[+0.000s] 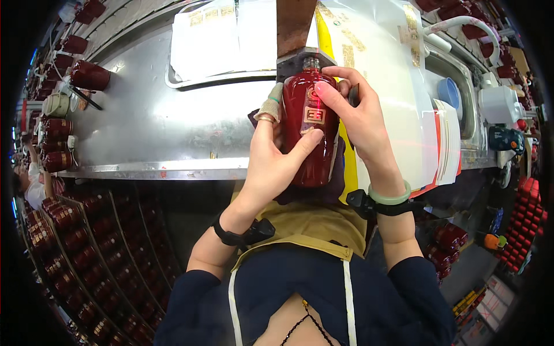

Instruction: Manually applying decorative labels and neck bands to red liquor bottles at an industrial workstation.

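Gripping the bottle (300, 109) from its left side: left hand (277, 158), partly curled, thumb across the lower front, finger cover (270, 108) on one finger. Other fingers mostly hidden behind the glass. Right hand (360, 109) half curled at the upper right, thumb flat on the front beside the round emblem, index near the neck. Dark piece (354, 95) by its fingers; can't tell if it's held, or if that hand bears any weight.

Bottle is dark red, at the bench's front edge, neck away from the person, square label (314, 115) up. Dark cloth (344, 167) under and beside it. Bangle (389, 194) on the right wrist.

Further out: tray (222, 76) with white sheets, upper left on the steel bench (156, 127). Yellow strip (350, 181) and more sheets (398, 115) right. Beyond those, sink (470, 75) with blue bowl (449, 91). Racked bottles (86, 254) lower left.
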